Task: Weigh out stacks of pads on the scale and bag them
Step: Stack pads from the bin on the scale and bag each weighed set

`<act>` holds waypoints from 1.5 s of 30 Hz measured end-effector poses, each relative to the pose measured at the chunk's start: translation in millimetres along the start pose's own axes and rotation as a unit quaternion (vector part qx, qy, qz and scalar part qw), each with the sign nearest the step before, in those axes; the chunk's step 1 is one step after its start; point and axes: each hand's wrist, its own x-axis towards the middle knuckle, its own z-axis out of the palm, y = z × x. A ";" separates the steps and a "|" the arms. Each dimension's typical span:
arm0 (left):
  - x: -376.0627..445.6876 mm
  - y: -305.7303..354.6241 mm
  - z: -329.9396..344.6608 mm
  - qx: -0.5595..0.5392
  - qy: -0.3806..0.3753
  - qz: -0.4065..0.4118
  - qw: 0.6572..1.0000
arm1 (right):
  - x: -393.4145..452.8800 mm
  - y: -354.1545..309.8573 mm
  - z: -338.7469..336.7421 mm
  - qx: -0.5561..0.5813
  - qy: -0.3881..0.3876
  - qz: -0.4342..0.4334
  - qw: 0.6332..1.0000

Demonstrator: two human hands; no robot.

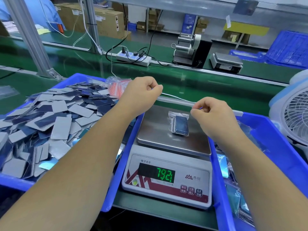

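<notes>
Here, both my forearms reach forward over the bench (175,84), fists raised above the far edge of the scale (168,165). My left hand (141,90) is curled tight, thumb pressed against forefinger; my right hand (210,110) is curled the same way, lower and nearer to me. A thin clear strip (176,99) runs between the two pinches, stretched taut; it looks like the edge of an empty bag, though I cannot tell for sure.

One filled bag of pads (180,123) lies flat on the steel pan, below and between my hands, just left of my right fist and not touching either hand. The green display (165,174) reads 792, with a blurred last digit.

Counts: one scale in front of me, a second scale (225,62) well apart on the far bench. Two blue bins: the left bin (80,77) heaped with loose grey and dark-blue pads (58,117), too many to count; the right bin (266,130) holding bagged pads (233,172), partly hidden by my right arm. One bundle of red-striped empty bags (116,88) sits at the left bin's far corner, just beside my left wrist. One white fan (295,120) stands at the right.
</notes>
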 end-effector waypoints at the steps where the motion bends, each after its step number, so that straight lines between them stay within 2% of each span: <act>1: -0.2 0.3 -0.2 0.000 0.000 -0.003 1.000 | -0.2 -0.2 -0.1 0.002 -0.002 0.001 1.000; 9: -0.9 1.1 -0.6 0.004 0.005 -0.001 1.000 | -1.5 -3.1 -1.0 -0.005 -0.006 0.003 1.000; 12: -1.1 -0.3 1.2 0.000 0.000 0.001 1.000 | -5.1 -7.1 0.8 -0.039 0.001 -0.024 0.999; 15: -1.9 0.4 6.3 0.000 -0.026 0.017 1.000 | -15.4 -15.6 8.3 -0.150 -0.028 -0.043 0.987; 17: -4.1 0.7 12.2 0.007 -0.044 0.036 0.998 | -22.6 -23.7 16.6 -0.284 -0.056 -0.058 0.955; 19: -7.0 1.2 19.0 0.019 -0.067 0.056 0.996 | -26.0 -30.5 23.4 -0.339 -0.068 -0.088 0.934; 22: -10.7 3.5 27.3 0.036 -0.100 0.072 0.992 | -24.5 -30.8 19.9 -0.311 -0.087 -0.103 0.941; 25: -14.2 7.9 31.1 0.028 -0.106 0.076 0.991 | -17.3 -19.4 -3.7 -0.298 -0.111 -0.078 0.945; 29: -15.6 10.5 29.2 0.015 -0.102 0.076 0.992 | 0.0 11.1 -52.7 -0.244 -0.034 0.032 0.969; 31: -15.0 10.3 29.1 0.016 -0.098 0.074 0.992 | 4.1 28.9 -71.8 -0.263 -0.020 0.084 0.961; 34: -13.7 9.3 30.0 0.013 -0.103 0.063 0.993 | 3.1 47.4 -79.1 -0.319 -0.071 0.122 0.937; 39: -10.5 7.8 31.2 0.022 -0.100 0.054 0.993 | 6.0 36.5 -67.0 -0.311 -0.057 0.086 0.945; 42: -4.4 1.4 22.4 0.041 -0.078 -0.004 0.996 | 5.6 8.4 -42.6 -0.317 -0.083 0.012 0.945; 45: 9.2 -7.5 -1.0 0.107 -0.037 -0.065 0.991 | 3.1 -23.4 -11.9 -0.304 -0.117 -0.055 0.944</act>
